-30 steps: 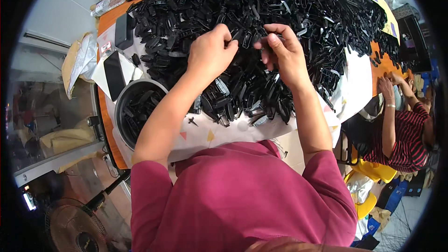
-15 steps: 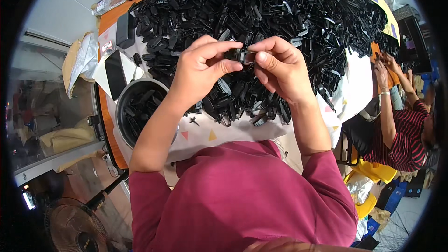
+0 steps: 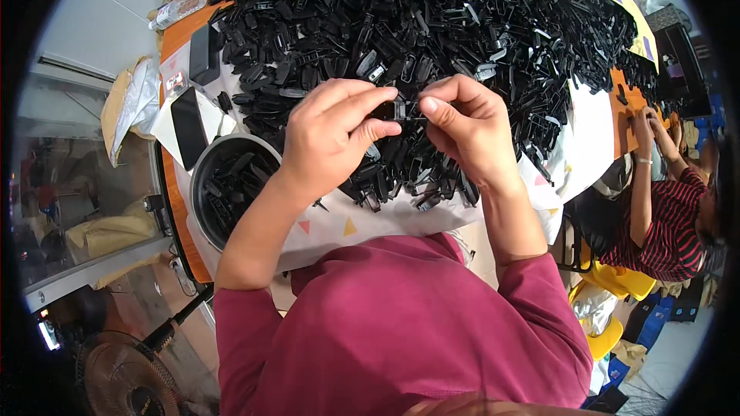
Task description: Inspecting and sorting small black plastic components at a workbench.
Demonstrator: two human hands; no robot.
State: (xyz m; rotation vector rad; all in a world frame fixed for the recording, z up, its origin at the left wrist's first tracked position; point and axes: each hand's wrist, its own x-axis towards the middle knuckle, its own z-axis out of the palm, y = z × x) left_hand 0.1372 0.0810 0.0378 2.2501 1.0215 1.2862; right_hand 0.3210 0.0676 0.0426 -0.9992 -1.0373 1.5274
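Glossy black plastic clips (image 3: 432, 23), matt white cloth cover (image 3: 385, 219), smooth orange wood-look tabletop (image 3: 173, 192).

Both forearms reach forward, left hand (image 3: 331, 135) and right hand (image 3: 470, 131) meeting, fingers pinched together

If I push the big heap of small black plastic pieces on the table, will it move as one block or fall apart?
The heap of small black plastic pieces would probably fall apart, since the parts lie loose and crisscrossed. Each piece looks stiff and light: both the left hand and the right hand pinch one small black clip with fingertips only. Edge pieces may slide off the white cloth.
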